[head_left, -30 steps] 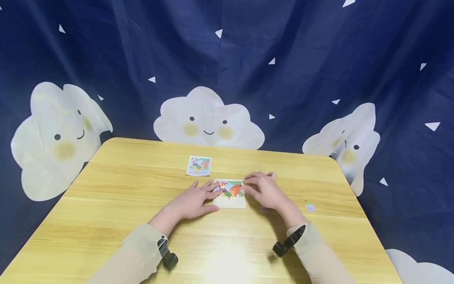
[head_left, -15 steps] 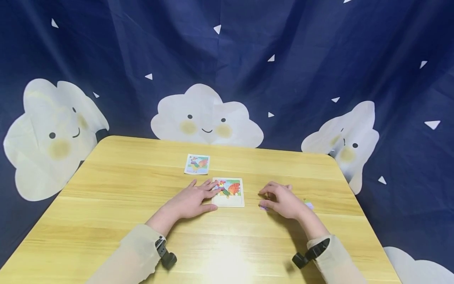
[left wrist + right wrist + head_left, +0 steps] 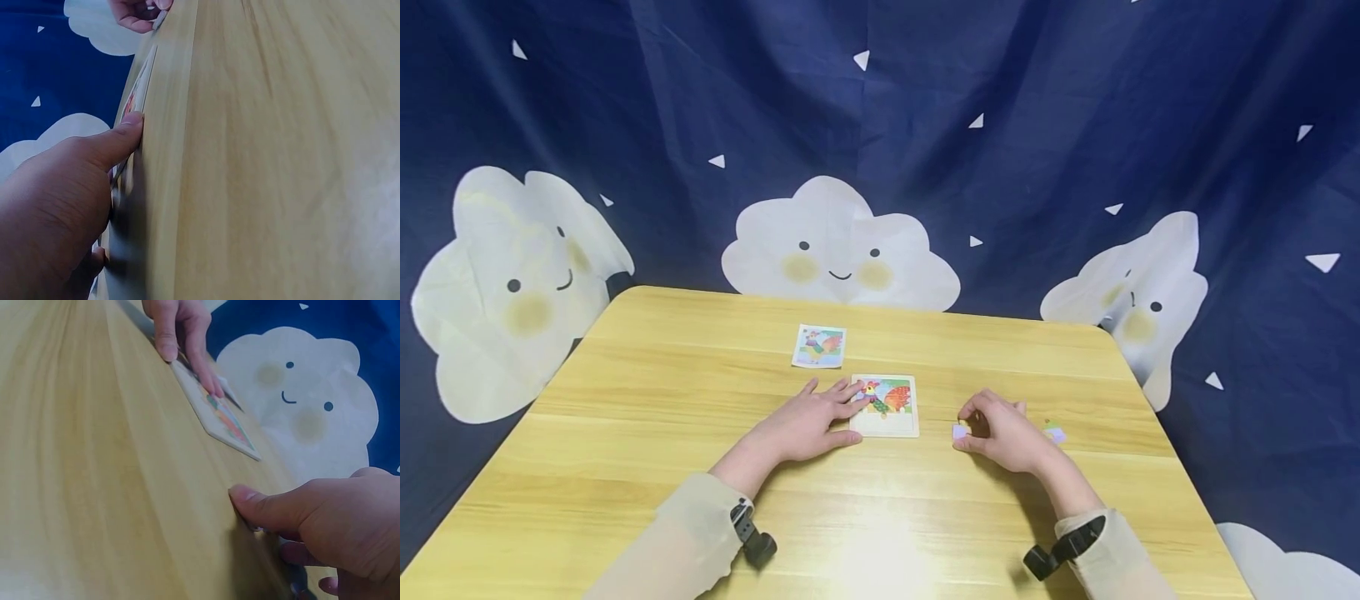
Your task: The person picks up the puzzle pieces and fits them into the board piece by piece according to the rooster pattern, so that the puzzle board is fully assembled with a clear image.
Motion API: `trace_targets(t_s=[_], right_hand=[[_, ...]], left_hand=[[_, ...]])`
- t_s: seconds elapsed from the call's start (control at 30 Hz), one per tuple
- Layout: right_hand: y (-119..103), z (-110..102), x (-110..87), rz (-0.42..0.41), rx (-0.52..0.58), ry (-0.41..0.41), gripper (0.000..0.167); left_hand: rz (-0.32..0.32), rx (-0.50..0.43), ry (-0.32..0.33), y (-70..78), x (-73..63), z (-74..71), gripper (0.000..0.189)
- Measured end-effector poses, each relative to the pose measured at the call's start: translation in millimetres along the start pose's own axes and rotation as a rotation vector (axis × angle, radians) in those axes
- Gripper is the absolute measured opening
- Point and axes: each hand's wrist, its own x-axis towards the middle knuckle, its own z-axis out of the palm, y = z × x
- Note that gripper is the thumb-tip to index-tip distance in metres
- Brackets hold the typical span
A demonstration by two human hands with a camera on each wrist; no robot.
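A small square jigsaw board (image 3: pixel 887 427) with a pale frame lies mid-table. Rooster pieces fill its upper part, while its lower strip is bare and white. My left hand (image 3: pixel 808 423) rests at the board's left side, its fingers spread over the picture and its thumb (image 3: pixel 128 125) at the near corner. To the right of the board, my right hand (image 3: pixel 1009 435) pinches a lilac and yellow puzzle piece (image 3: pixel 959 431) between thumb and fingers, low over the table. In the right wrist view the hand hides most of that piece.
Beyond the right hand lies another puzzle piece (image 3: pixel 1056 435), green and lilac. A paper card (image 3: pixel 819 348) with the same rooster picture lies behind the board. A dark blue curtain (image 3: pixel 880 117) with smiling clouds hangs behind the wooden table (image 3: pixel 700 358).
My right hand has left the board's right edge, moved right and picked up the lilac and yellow puzzle piece. My left hand has stayed on the board.
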Motion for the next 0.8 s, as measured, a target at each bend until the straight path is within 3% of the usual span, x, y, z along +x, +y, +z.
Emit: trace_targets(t_s=[0.2,0.43,0.8], right_hand=[[-0.2,7.4,-8.2,-0.025,0.048,0.048,0.033],[1.9,15.1,-14.6,-0.124,0.014,0.073,0.034],[-9.6,17.1,-13.0,-0.163,-0.05,0.077,0.031]], left_hand=[[-0.009,0.013,-0.013,-0.6,1.8,0.3,0.069],[-0.026,0.013,-0.036,4.4,4.5,-2.5,0.069],[-0.037,0.019,-0.032,4.3,10.4,5.4,0.069]])
